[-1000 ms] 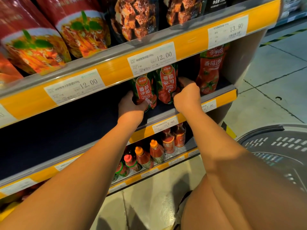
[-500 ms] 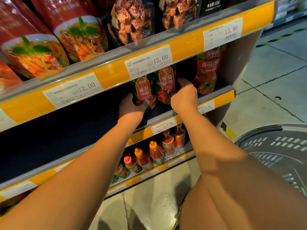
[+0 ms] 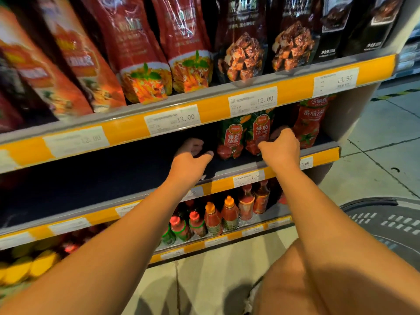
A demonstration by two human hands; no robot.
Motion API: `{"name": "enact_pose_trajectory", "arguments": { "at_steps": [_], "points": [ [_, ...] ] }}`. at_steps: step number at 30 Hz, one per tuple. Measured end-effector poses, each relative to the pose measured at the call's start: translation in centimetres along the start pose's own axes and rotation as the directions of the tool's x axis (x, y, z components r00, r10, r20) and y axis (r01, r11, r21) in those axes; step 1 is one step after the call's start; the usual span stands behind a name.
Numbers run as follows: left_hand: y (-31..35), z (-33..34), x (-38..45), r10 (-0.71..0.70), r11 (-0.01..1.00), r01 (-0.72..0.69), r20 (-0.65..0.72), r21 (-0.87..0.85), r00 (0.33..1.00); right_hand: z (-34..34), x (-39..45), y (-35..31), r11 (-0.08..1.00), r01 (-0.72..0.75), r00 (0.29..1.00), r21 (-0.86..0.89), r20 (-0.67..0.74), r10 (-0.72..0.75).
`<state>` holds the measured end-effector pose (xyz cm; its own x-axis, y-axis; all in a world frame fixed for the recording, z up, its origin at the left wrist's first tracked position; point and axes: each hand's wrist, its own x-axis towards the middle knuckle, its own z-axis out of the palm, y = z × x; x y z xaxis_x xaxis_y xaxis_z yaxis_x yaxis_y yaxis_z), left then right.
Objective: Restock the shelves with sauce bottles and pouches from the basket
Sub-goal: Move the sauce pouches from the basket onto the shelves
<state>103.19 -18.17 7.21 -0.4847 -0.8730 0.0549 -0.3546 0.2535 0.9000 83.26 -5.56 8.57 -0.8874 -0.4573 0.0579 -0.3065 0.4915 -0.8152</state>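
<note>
Two green-and-red ketchup pouches stand upright side by side on the middle shelf (image 3: 241,165): the left pouch (image 3: 229,142) and the right pouch (image 3: 259,130). My right hand (image 3: 283,147) grips the right pouch at its lower right, thumb across the front and fingers curled behind it. A short gap separates my left hand (image 3: 191,155) from the left pouch; its fingers are loosely curled and hold nothing. The grey basket (image 3: 386,221) sits low at the right, with its contents out of sight.
A taller red tomato pouch (image 3: 310,123) stands right of my right hand. Large sauce pouches (image 3: 188,53) fill the top shelf. Sauce bottles (image 3: 227,215) line the lower shelf. Left of my left hand the middle shelf is dark and bare. Tiled floor lies to the right.
My left hand has let go of the left pouch and drawn a little away to the left. My right hand stays on the right pouch. The view has shifted to show more of the top shelf.
</note>
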Motion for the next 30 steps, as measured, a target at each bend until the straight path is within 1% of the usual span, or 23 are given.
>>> {"name": "enact_pose_trajectory", "arguments": {
  "at_steps": [2, 4, 5, 7, 10, 13, 15, 17, 19, 21, 23, 25, 27, 30],
  "points": [
    [-0.2, -1.3, -1.3, 0.010, 1.000, -0.010, 0.028, 0.006, 1.000, -0.1, -1.1, -0.2, 1.000, 0.011, 0.999, 0.018, 0.045, -0.012],
    [-0.3, -2.9, -2.8, 0.031, 0.999, -0.033, 0.063, 0.036, 0.998, -0.2, -2.4, -1.0, 0.999, 0.034, 0.990, 0.033, 0.133, -0.038],
    [-0.4, -3.9, -3.6, 0.052, 0.997, -0.056, 0.072, 0.056, 0.996, -0.1, -3.2, -1.6, 0.998, 0.053, 0.978, 0.036, 0.198, -0.059],
    [-0.8, -6.2, -5.6, 0.091, 0.989, -0.100, 0.086, 0.106, 0.992, 0.4, -5.3, -3.0, 0.992, 0.121, 0.927, 0.033, 0.352, -0.125],
    [-1.9, -11.0, -9.2, 0.108, 0.979, -0.124, 0.104, 0.161, 0.989, 1.9, -9.2, -5.0, 0.954, 0.293, 0.801, 0.059, 0.530, -0.279],
    [-3.6, -16.6, -13.7, 0.076, 0.976, -0.090, 0.079, 0.197, 0.994, 3.8, -13.5, -6.9, 0.876, 0.476, 0.620, 0.076, 0.677, -0.396],
    [-4.9, -20.5, -16.9, 0.047, 0.973, -0.053, 0.029, 0.225, 0.998, 5.2, -16.2, -8.3, 0.819, 0.568, 0.520, 0.080, 0.737, -0.432],
    [-6.2, -24.2, -20.2, 0.035, 0.968, -0.023, -0.044, 0.251, 0.998, 6.7, -19.1, -9.8, 0.762, 0.641, 0.447, 0.093, 0.763, -0.468],
    [-7.4, -27.8, -23.6, 0.018, 0.966, 0.018, -0.135, 0.257, 0.991, 8.2, -22.1, -11.5, 0.716, 0.689, 0.379, 0.117, 0.783, -0.493],
    [-8.6, -31.3, -27.0, 0.001, 0.969, 0.052, -0.215, 0.242, 0.977, 9.8, -25.2, -13.1, 0.695, 0.701, 0.309, 0.161, 0.809, -0.500],
    [-9.9, -34.5, -30.6, -0.024, 0.962, 0.096, -0.270, 0.256, 0.962, 11.5, -28.6, -14.8, 0.668, 0.707, 0.219, 0.234, 0.825, -0.521],
    [-11.2, -37.2, -34.2, -0.073, 0.953, 0.163, -0.330, 0.254, 0.941, 13.4, -32.2, -16.6, 0.598, 0.748, 0.120, 0.289, 0.827, -0.550],
    [-12.7, -39.4, -38.0, -0.124, 0.955, 0.220, -0.409, 0.197, 0.904, 15.4, -35.9, -18.3, 0.533, 0.773, 0.023, 0.346, 0.823, -0.567],
    [-14.8, -41.8, -43.7, -0.219, 0.946, 0.309, -0.506, 0.101, 0.835, 18.2, -41.5, -20.5, 0.480, 0.770, -0.092, 0.420, 0.818, -0.568]
  ]
}}
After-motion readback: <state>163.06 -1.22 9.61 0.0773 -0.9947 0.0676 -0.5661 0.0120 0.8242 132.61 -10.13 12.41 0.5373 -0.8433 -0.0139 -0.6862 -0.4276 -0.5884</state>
